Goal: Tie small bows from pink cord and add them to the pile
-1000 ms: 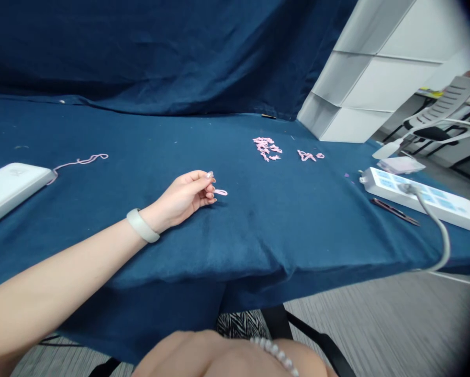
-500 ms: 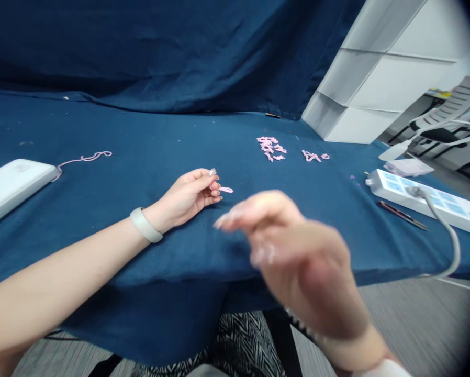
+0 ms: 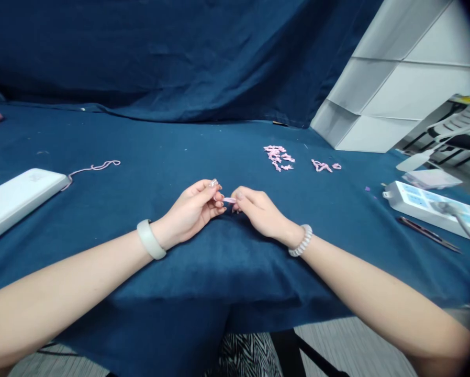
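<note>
A short loop of pink cord [image 3: 229, 200] spans the small gap between my two hands, just above the blue cloth. My left hand [image 3: 199, 208], with a pale band on the wrist, pinches one end of it between thumb and fingers. Its other end is in the closed fingers of my right hand [image 3: 260, 212], which has a coiled bracelet at the wrist. The parts of the cord inside the fingers are hidden. Beyond my hands lie a pile of small pink cord pieces [image 3: 277, 157] and a smaller group of pink pieces [image 3: 322, 166].
A white box-shaped device [image 3: 26, 196] rests at the left on a length of pink cord [image 3: 96, 167]. To the right are a white power strip [image 3: 435, 207], dark tweezers [image 3: 429, 234] and a clear flat case [image 3: 431, 178]. White storage boxes [image 3: 384, 104] stand at the back right.
My right hand has come down from close to the camera and taken hold of the pink cord loop. My left hand keeps its pinch. The view has shifted slightly.
</note>
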The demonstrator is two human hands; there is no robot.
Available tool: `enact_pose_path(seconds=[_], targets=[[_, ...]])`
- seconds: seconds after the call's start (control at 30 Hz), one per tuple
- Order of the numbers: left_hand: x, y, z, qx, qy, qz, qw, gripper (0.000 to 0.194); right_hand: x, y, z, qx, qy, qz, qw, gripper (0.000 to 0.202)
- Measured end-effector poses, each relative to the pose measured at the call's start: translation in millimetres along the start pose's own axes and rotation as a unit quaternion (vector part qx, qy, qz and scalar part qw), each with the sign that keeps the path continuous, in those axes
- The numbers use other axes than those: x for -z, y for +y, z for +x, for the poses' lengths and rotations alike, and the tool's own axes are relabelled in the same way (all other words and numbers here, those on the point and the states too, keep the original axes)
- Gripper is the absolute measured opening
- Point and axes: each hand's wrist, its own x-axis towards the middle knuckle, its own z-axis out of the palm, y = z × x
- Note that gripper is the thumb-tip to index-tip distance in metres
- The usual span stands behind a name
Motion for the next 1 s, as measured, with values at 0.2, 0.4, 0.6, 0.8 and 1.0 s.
enact_pose_path(seconds=[0.2, 0.4, 0.6, 0.8, 1.0], targets=[[1.1, -1.8, -1.9, -0.004, -0.017, 0.009, 1.000, 0.013, -6.4, -7.6, -2.4, -0.043, -0.028, 0.084, 0.995, 0.035], [-0.3, -0.1, -3.1, -0.016, -0.011, 0.024, 1.000, 0.023, -3.0, -4.7, -1.4, -0.048, 0.025, 0.060, 0.997, 0.033], [-0.7, -0.5, -3.6, -0.034, -0.021, 0.056, 0.998, 0.029, -3.6, -2.7, 0.4, -0.049, 0.053, 0.085, 0.994, 0.037], [-0.1, -3.1, -5.0, -0.013, -0.035, 0.106, 0.994, 0.033, -3.0, -5.2, -3.0, -0.010, 0.058, 0.052, 0.997, 0.029], [-0.3, -3.0, -4.5, 0.013, -0.036, 0.096, 0.995, 0.040, -3.7, -9.5, -4.6, 0.098, 0.096, -0.018, 0.990, 0.024]])
